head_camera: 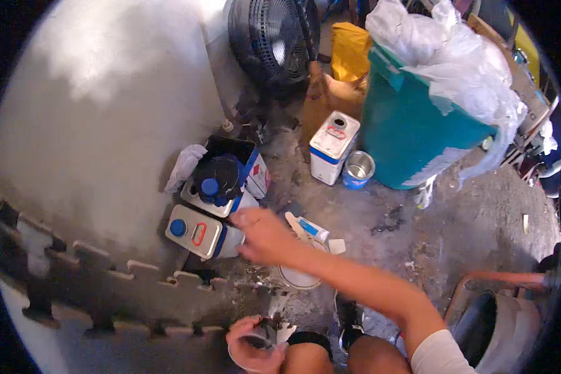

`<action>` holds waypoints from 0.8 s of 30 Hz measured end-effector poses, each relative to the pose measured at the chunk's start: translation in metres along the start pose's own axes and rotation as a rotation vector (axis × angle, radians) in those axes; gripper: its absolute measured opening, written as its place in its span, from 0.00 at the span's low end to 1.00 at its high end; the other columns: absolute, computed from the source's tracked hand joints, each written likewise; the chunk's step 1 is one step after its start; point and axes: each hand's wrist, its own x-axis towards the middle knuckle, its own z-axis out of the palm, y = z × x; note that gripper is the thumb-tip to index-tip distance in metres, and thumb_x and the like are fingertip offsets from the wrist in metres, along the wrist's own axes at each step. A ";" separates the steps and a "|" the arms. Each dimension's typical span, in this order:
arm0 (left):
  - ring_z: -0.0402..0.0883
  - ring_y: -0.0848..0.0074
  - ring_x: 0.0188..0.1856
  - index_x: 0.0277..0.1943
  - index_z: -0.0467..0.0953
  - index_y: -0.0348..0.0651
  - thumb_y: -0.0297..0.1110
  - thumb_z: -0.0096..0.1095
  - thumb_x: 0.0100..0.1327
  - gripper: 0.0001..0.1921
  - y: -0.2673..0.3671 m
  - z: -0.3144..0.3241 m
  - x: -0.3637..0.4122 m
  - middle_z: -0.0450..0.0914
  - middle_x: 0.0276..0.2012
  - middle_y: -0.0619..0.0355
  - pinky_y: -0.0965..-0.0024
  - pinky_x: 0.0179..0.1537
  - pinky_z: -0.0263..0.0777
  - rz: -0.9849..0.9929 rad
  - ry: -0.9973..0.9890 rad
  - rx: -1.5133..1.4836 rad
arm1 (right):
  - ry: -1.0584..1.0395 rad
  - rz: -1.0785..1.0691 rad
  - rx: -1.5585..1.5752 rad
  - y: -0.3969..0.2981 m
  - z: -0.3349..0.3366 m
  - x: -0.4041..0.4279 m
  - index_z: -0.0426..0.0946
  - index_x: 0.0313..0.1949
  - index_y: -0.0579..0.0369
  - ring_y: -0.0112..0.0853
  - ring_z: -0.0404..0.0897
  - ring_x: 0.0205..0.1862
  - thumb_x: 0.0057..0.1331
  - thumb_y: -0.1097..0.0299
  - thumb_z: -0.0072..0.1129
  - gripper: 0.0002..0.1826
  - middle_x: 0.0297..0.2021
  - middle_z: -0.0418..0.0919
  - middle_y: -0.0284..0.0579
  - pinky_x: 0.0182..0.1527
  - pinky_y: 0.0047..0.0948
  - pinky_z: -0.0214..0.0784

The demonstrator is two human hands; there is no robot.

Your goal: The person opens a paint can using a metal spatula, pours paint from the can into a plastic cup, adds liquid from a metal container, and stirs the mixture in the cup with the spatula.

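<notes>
My left hand (248, 348), low in the picture by my knees, is curled around a small cup (265, 333) with a dark inside. My right arm stretches across to the left. Its hand (262, 236) is beside a rectangular metal can (194, 231) with a blue screw cap and a red handle. Blur hides whether the fingers touch that can or hold anything. Behind it stands a similar can (187, 200), with a dark, blue-stained item (217, 175) on its top. A round lid or container (299, 280) lies partly under my forearm, near a blue-and-white box or tube (312, 229).
An open-topped can (257, 175) stands behind the two cans. Farther back are another metal can (332, 149), a blue tin (359, 170), a teal bin (411, 131) with plastic film and a black fan (276, 39). Interlocking foam mat (145, 299) runs along the left.
</notes>
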 end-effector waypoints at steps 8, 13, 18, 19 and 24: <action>0.75 0.57 0.58 0.57 0.68 0.42 0.40 0.78 0.56 0.30 -0.003 0.022 -0.010 0.75 0.55 0.46 0.54 0.61 0.69 0.057 0.007 0.163 | 0.184 0.215 0.077 -0.052 0.093 0.024 0.57 0.68 0.63 0.53 0.62 0.63 0.46 0.53 0.78 0.55 0.63 0.60 0.60 0.62 0.52 0.59; 0.75 0.58 0.57 0.57 0.68 0.43 0.40 0.78 0.55 0.31 -0.002 0.011 -0.007 0.75 0.56 0.46 0.54 0.60 0.69 0.090 -0.003 0.128 | 0.198 0.246 0.035 -0.047 0.113 0.038 0.58 0.67 0.59 0.50 0.65 0.58 0.43 0.52 0.79 0.56 0.59 0.61 0.57 0.57 0.47 0.61; 0.76 0.59 0.57 0.57 0.69 0.42 0.38 0.78 0.56 0.29 0.010 0.001 -0.007 0.74 0.56 0.48 0.55 0.59 0.71 0.108 -0.007 0.046 | 0.166 0.294 -0.033 -0.053 0.118 0.043 0.58 0.68 0.57 0.51 0.66 0.56 0.40 0.55 0.78 0.57 0.57 0.63 0.59 0.57 0.48 0.62; 0.76 0.59 0.57 0.57 0.69 0.42 0.38 0.78 0.56 0.29 0.013 -0.001 -0.008 0.74 0.56 0.48 0.55 0.59 0.71 0.112 -0.015 0.042 | 0.168 0.297 -0.044 -0.054 0.117 0.042 0.58 0.68 0.57 0.51 0.66 0.56 0.40 0.55 0.78 0.57 0.57 0.63 0.59 0.57 0.48 0.62; 0.76 0.58 0.56 0.58 0.70 0.40 0.38 0.77 0.57 0.29 0.030 -0.014 -0.011 0.75 0.55 0.47 0.55 0.60 0.70 0.159 -0.086 0.177 | 0.035 0.218 0.011 -0.044 0.109 0.033 0.60 0.68 0.53 0.59 0.62 0.60 0.42 0.54 0.76 0.53 0.58 0.60 0.65 0.66 0.52 0.57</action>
